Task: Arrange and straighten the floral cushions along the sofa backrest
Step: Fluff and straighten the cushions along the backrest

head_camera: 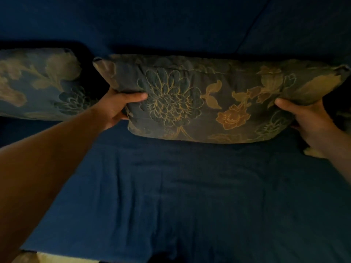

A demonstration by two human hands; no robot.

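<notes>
The light is dim and everything is reading blue-grey. A wide floral cushion is sitting across the middle of the view, its long axis running from 9 to 3 o'clock, with its lower edge resting on the blue sofa seat and its upper edge lying against the sofa backrest.

The left hand is gripping the cushion's 9 o'clock edge, thumb lying across the front face and the fingers curling behind the fabric. The right hand is clamping the 3 o'clock edge in the same way, thumb on the front, the rest of it wrapping under and behind. Both upper corners of the cushion are poking out past the hands.

A second floral cushion is lying toward 9 o'clock, also against the backrest, with a dark gap separating it from the held one; the two are not touching. At the 3 o'clock frame edge, just past the right hand, a patch of similar patterned fabric is showing, too cut off to identify.

Toward 6 o'clock the seat cover is stretching out open and wrinkled.
</notes>
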